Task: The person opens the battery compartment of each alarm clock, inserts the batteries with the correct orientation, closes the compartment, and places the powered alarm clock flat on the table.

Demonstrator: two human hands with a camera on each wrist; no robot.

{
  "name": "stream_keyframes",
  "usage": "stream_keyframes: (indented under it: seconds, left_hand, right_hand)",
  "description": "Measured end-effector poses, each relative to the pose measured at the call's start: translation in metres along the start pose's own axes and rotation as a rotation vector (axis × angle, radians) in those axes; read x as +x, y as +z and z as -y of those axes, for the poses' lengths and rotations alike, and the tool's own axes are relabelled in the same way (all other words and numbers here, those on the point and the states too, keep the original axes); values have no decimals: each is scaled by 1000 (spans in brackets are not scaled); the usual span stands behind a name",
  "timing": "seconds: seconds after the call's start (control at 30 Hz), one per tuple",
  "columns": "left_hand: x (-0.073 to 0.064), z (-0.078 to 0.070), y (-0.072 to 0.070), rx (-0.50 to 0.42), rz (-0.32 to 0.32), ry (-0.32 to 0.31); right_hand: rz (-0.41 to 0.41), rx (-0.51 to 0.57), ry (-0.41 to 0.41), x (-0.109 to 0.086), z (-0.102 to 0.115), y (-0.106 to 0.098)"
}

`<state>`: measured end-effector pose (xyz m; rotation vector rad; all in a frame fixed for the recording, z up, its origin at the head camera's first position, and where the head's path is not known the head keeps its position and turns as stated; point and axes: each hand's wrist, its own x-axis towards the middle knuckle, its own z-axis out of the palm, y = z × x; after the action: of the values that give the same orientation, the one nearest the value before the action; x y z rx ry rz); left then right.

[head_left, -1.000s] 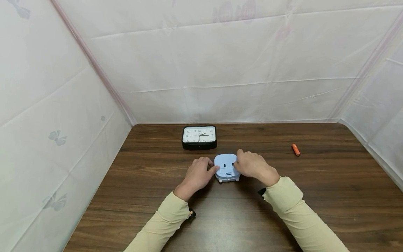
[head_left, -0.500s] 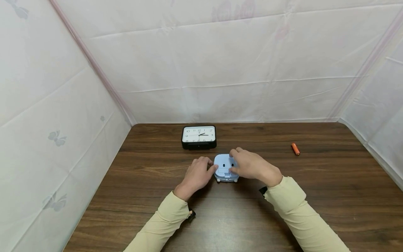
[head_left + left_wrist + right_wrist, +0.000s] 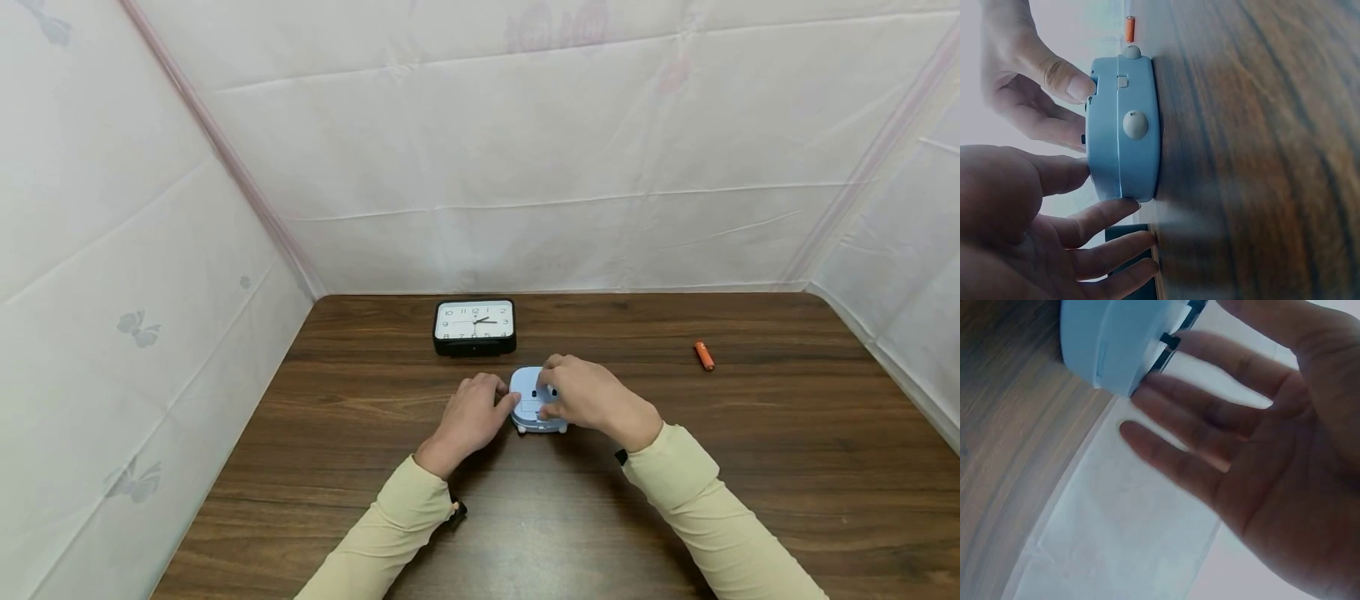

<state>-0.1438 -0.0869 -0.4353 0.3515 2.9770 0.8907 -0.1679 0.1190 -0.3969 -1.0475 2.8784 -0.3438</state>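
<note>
A small light blue alarm clock (image 3: pixel 527 380) lies face down on the table, its back with black knobs turned up. Its rounded side (image 3: pixel 1105 156) and white feet (image 3: pixel 1135 124) show in the left wrist view. At its left edge my left hand (image 3: pixel 468 417) holds it, thumb on the back and forefinger against the side. From the right, my right hand (image 3: pixel 600 402) reaches over the back. The right thumb (image 3: pixel 1072 82) presses at the notch of the battery cover, near the feet. In the right wrist view the other fingers (image 3: pixel 1172 415) look fairly straight and spread.
A black rectangular clock (image 3: pixel 475 322) with a white dial stands behind the blue one, slightly left. An orange battery (image 3: pixel 704 356) lies farther right on the wooden table (image 3: pixel 360 367). White patterned sheets (image 3: pixel 480 150) enclose the back and sides.
My right hand has moved from the clock's right edge leftward over its back, its thumb now at the battery cover notch. The left hand and the clock have hardly moved.
</note>
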Motion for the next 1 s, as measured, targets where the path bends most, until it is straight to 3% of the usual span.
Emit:
stream_keyframes:
  seconds: [0.17,0.53,0.8,1.0]
  left_hand:
    - [1,1,1,11,1,4]
    - [1,1,1,15,-7,23]
    - [-1,1,-1,2,9,22]
    - [-1,2,-1,2,5,27]
  right_hand:
    - [-25,8,-84,0,-4,1]
    - [-31,4,-144,1,-7,-1]
    - [1,26,-91,-1,-5,-2]
    - [1,24,-100,-1,-5,-4]
